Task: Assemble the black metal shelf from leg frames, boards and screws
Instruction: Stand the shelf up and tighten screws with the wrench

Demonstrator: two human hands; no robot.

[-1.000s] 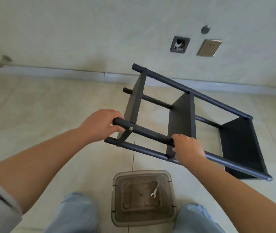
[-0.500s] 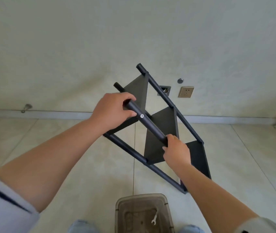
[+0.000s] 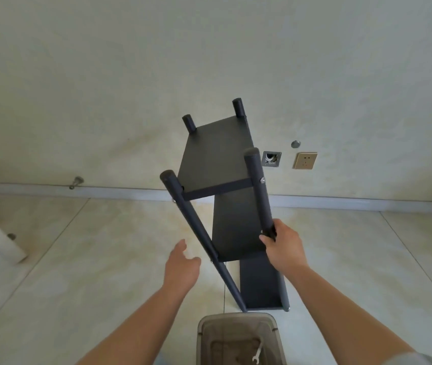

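The tiled floor (image 3: 78, 272) bears the black shelf (image 3: 236, 225) and a translucent bin (image 3: 238, 341) before it.

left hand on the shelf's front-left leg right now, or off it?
Apart. The head view shows floor tile between the open left hand and the front-left leg. Only the right hand grips the shelf.

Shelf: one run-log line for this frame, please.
shelf upright on floor | right hand grips leg | left hand open, off | wrench in bin
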